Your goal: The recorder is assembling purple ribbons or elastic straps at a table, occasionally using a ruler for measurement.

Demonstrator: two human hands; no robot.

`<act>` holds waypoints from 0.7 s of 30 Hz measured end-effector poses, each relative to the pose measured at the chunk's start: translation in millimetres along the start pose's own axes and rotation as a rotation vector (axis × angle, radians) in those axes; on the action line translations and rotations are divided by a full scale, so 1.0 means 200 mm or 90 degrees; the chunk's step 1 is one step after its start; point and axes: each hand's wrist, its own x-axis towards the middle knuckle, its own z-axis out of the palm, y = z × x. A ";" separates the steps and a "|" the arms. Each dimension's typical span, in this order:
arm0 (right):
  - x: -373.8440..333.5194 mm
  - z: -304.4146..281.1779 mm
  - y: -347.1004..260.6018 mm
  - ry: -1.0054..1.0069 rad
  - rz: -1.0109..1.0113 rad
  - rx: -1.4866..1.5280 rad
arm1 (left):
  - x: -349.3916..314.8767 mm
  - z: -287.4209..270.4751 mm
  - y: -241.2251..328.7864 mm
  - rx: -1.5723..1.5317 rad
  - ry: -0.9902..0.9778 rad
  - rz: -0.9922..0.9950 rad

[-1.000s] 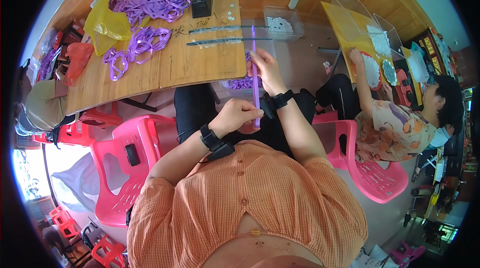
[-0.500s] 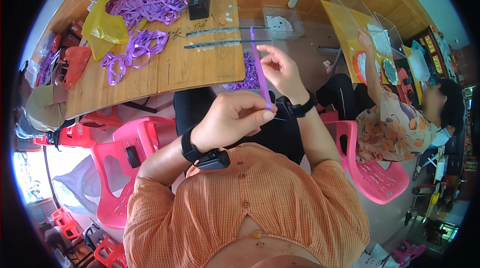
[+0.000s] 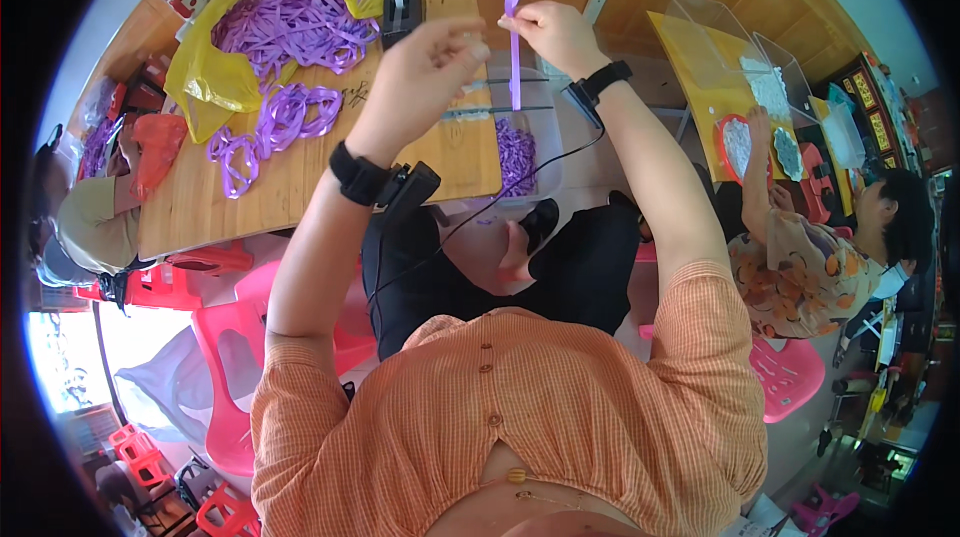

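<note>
One looped purple ribbon [image 3: 515, 67], upper centre of frame, is pinched in our right hand [image 3: 558, 40]; our left hand [image 3: 412, 82] curls, contents unclear. A loosened pinch could drop it.

the ribbon strip [image 3: 515, 72] is showing purple, the heaped ribbons [image 3: 290, 22] are gleaming purple, the bag [image 3: 215, 82] is shining yellow. the shirt [image 3: 400, 407] is displaying a fine orange check, the co-worker's top [image 3: 800, 282] is bearing orange blotches on beige, and the right-hand chair [image 3: 788, 377] is glowing pink.
</note>
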 end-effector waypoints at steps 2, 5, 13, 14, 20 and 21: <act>0.00 0.07 0.09 -0.063 0.028 0.011 | 0.03 0.02 -0.09 0.167 -0.045 -0.021; -0.01 0.13 0.11 -0.067 0.041 0.041 | 0.06 0.03 -0.19 0.267 -0.139 -0.073; -0.02 0.24 0.17 -0.156 0.079 0.079 | 0.25 0.12 -0.49 0.448 -0.181 0.063; -0.02 0.26 0.16 -0.152 0.059 0.099 | 0.25 0.11 -0.56 0.484 -0.150 0.198; -0.14 0.28 0.34 -0.242 0.228 0.219 | 0.31 0.16 -0.57 0.475 -0.252 0.160; -0.17 0.28 0.34 -0.294 0.377 0.323 | 0.31 0.15 -0.58 0.475 -0.251 0.156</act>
